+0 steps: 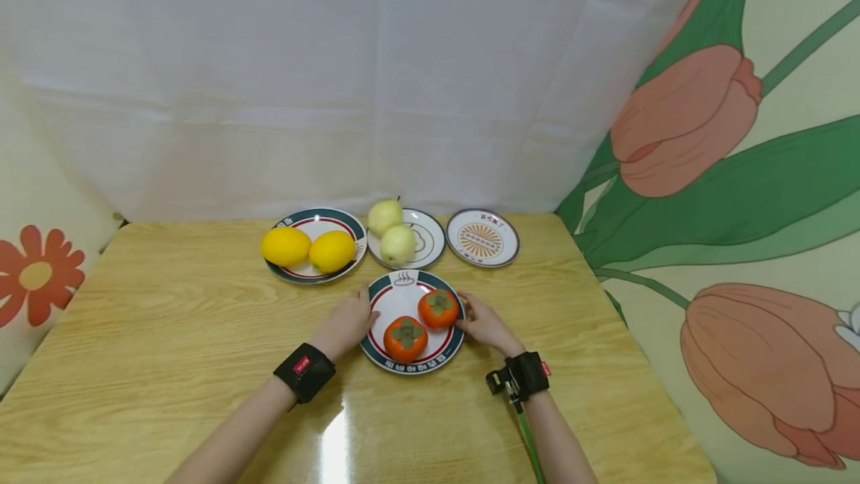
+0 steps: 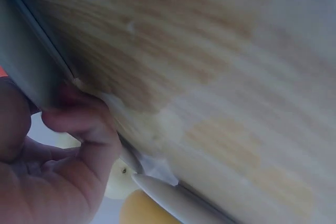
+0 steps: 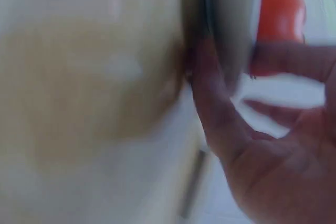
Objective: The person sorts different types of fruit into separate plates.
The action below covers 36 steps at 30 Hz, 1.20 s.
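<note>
A white plate [image 1: 387, 306] with a dark green rim and red ring carries two orange persimmons [image 1: 406, 340] with green leafy caps. My left hand [image 1: 348, 325] grips the plate's left edge, thumb over the rim and fingers curled beneath it in the left wrist view. On the opposite edge my right hand [image 1: 488, 327] pinches the rim between thumb and fingers, close beside the farther persimmon [image 1: 438, 309]. From the right wrist, the plate's underside [image 3: 231, 30] shows edge-on, with fingers under it. Both wrist views are partly blurred.
Behind stand three more plates in a row: a green-rimmed plate [image 1: 319, 219] with two yellow oval fruits [image 1: 285, 246], a small white plate [image 1: 432, 239] with two pale green pears [image 1: 398, 244], and a sunburst-patterned plate [image 1: 483, 239]. A white cloth [image 1: 322, 95] hangs behind the wooden table [image 1: 181, 305].
</note>
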Tool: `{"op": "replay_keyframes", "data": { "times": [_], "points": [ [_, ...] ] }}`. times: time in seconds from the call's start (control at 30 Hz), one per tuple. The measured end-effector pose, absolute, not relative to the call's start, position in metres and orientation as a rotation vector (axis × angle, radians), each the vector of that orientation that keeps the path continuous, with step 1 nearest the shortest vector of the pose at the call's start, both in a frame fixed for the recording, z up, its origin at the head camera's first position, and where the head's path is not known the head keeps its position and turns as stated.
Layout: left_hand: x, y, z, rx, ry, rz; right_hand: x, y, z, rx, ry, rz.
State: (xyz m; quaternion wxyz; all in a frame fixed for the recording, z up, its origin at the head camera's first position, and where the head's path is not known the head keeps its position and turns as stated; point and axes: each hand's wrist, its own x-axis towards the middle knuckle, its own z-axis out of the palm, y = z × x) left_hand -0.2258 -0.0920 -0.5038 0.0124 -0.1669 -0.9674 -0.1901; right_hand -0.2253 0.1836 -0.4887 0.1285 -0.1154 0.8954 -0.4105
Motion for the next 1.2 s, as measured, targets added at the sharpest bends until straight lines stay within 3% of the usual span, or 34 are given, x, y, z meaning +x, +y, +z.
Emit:
{"op": "replay_keyframes", "data": {
  "times": [0.23, 0.43, 0.93, 1.07, 1.2],
  "points": [
    [-0.224, -0.089, -0.503, -0.476, -3.008, -0.659, -0.232, 0.172, -0.453, -0.789, 2.786, -0.594],
    [-0.224, -0.089, -0.503, -0.484, -3.008, -0.665, -0.239, 0.156, -0.448, -1.020, 2.671, -0.164],
    [-0.225, -0.088, -0.501, -0.444, -3.083, -0.732, -0.268, 0.151, -0.474, -1.389, 2.672, 0.020],
    [-0.225, -0.087, -0.501, -0.452, -3.079, -0.729, -0.294, 0.164, -0.464, -1.310, 2.773, -0.118],
    [-0.225, -0.085, -0.499, -0.454, -3.083, -0.710, -0.326, 0.185, -0.451, -0.926, 2.982, -0.242]
  ]
}}
